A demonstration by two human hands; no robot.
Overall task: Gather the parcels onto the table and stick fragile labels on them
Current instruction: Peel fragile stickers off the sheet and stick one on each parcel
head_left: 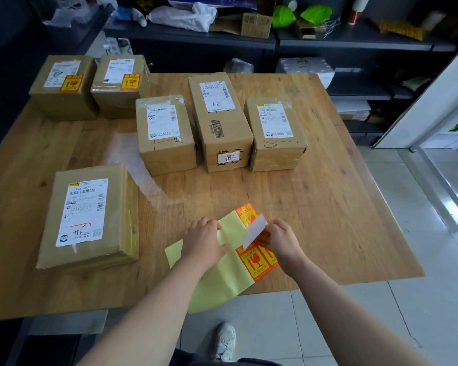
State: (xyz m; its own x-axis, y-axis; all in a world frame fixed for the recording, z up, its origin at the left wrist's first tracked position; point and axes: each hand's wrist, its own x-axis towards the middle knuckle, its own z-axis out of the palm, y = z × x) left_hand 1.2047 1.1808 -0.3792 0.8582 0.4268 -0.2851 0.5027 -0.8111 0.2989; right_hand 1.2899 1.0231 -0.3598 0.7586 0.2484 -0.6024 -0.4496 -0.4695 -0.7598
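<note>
Several brown cardboard parcels lie on the wooden table (328, 207). Two at the far left (64, 85) (119, 85) carry orange fragile labels. Three in the middle (164, 133) (220, 120) (275, 133) and one at the near left (90, 217) show only white shipping labels. A yellow backing sheet (222, 276) with orange fragile labels lies at the table's front edge. My left hand (204, 241) presses flat on the sheet. My right hand (283, 239) pinches a label (254, 229) peeled up from the sheet, its white back showing.
Dark shelving (328, 40) stands behind the table with bags, an open carton and green items. A white cabinet (439, 109) is at the right. The floor is tiled, and my white shoe (225, 342) shows below the table's edge.
</note>
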